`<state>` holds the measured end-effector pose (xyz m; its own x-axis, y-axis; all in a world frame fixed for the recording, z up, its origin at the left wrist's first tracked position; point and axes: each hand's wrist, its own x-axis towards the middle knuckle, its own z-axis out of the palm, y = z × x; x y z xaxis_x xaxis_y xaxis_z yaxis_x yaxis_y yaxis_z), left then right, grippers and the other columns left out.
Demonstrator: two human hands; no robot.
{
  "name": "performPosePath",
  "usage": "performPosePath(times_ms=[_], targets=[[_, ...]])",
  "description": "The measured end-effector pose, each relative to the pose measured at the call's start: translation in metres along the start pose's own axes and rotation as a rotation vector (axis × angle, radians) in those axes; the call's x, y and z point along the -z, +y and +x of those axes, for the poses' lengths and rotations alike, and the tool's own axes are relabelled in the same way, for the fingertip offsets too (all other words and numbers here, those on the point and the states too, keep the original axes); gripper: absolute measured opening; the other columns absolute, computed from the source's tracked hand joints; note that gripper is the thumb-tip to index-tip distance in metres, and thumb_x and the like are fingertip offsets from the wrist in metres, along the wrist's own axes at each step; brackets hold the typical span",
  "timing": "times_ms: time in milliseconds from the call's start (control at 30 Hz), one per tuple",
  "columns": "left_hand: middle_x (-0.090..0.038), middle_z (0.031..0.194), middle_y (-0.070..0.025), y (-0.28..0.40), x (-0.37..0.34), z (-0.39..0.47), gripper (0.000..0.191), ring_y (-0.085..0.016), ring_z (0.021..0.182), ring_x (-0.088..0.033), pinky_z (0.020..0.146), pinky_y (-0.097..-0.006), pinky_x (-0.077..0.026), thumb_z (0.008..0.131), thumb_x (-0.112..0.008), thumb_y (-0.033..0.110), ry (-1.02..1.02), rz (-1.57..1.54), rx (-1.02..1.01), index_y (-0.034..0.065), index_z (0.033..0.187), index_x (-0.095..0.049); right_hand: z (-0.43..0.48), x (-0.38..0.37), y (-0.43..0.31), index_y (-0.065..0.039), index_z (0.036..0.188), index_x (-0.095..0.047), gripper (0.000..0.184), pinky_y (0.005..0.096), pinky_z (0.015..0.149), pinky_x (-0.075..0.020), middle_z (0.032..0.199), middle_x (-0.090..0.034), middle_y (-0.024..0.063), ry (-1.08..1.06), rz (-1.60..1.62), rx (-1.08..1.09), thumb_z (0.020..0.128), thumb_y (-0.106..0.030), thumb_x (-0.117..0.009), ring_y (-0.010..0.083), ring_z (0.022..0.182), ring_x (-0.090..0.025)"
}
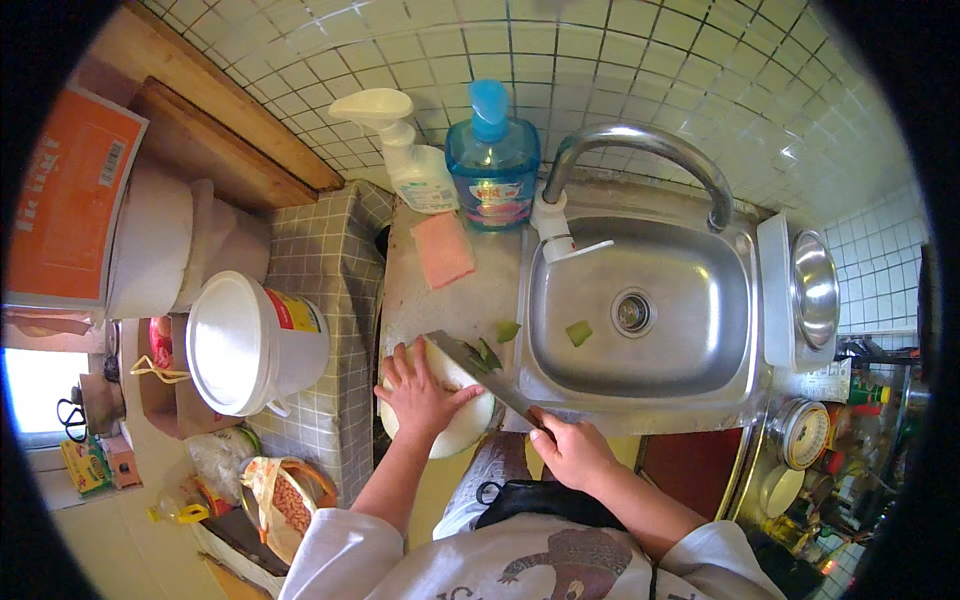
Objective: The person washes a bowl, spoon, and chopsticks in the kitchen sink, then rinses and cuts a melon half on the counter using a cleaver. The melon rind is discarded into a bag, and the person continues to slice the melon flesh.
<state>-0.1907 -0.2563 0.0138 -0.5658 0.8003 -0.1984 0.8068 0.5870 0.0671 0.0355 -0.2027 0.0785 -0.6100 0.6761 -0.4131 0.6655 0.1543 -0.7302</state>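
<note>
My left hand point(424, 397) lies with spread fingers on a large piece of pale melon or gourd point(459, 429), holding it at the counter's front edge. My right hand point(576, 451) grips the handle of a kitchen knife point(501, 388). The blade slants up and left along the melon's right side, its tip near my left fingertips. Several strips of green peel point(487, 355) lie beside the blade. Another peel piece point(508, 331) is near the sink's left rim, and one more peel piece point(579, 333) sits inside the steel sink point(690, 300). The melon's underside is hidden.
A white-handled faucet point(555, 225) arches over the sink. Behind the pink sponge cloth point(444, 251) stand a blue pump bottle point(493, 165) and a white spray bottle point(420, 165). At left is a lidded white bucket point(255, 341); at right, a metal bowl point(816, 289) in a white container point(776, 300).
</note>
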Motion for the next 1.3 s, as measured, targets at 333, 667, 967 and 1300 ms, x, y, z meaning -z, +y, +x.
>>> performPosePath(times_ms=[333,667,967,1300], targets=[[-0.049,0.125,-0.0112,-0.019,-0.034,-0.004,0.059,-0.033,0.119,-0.041,0.101,-0.0686,-0.015,0.077,-0.064,0.041,0.157,-0.031,-0.649,0.0078,0.124,-0.049,-0.005,0.013,-0.011,-0.007,0.124,-0.052,0.044,0.0529,0.062,-0.0499,0.07,-0.062,0.0239,-0.151,-0.133,-0.091,0.091,-0.036,-0.046,0.0431,0.065,-0.061],[-0.049,0.125,-0.008,-0.014,-0.03,-0.004,0.056,-0.029,0.124,-0.037,0.101,-0.0686,-0.016,0.08,-0.06,0.044,0.106,-0.012,-0.609,0.0081,0.121,-0.053,0.018,0.004,-0.02,-0.006,0.111,-0.055,0.037,0.0543,0.071,-0.0481,0.078,-0.063,0.0251,-0.122,-0.054,-0.125,0.091,-0.036,-0.046,0.0455,0.078,-0.06],[-0.033,0.142,-0.0072,-0.013,-0.005,0.002,0.087,-0.031,0.134,-0.025,0.098,-0.0729,-0.014,0.068,-0.063,0.062,-0.042,0.043,-0.636,0.0125,0.135,-0.04,0.064,-0.038,0.014,-0.003,0.095,-0.062,0.035,0.0469,0.072,-0.0464,0.085,-0.062,0.0252,0.043,0.189,-0.094,0.091,-0.033,-0.046,0.043,0.083,-0.059],[-0.017,0.151,-0.0123,-0.018,0.013,0.016,0.126,-0.038,0.139,-0.009,0.092,-0.0777,-0.012,0.042,-0.06,0.085,-0.171,0.152,-0.432,0.0169,0.143,-0.029,0.028,-0.009,0.015,-0.007,0.116,-0.058,0.033,0.0435,0.072,-0.0473,0.084,-0.062,0.0216,0.059,0.185,-0.025,0.091,-0.027,-0.049,0.0382,0.08,-0.059]])
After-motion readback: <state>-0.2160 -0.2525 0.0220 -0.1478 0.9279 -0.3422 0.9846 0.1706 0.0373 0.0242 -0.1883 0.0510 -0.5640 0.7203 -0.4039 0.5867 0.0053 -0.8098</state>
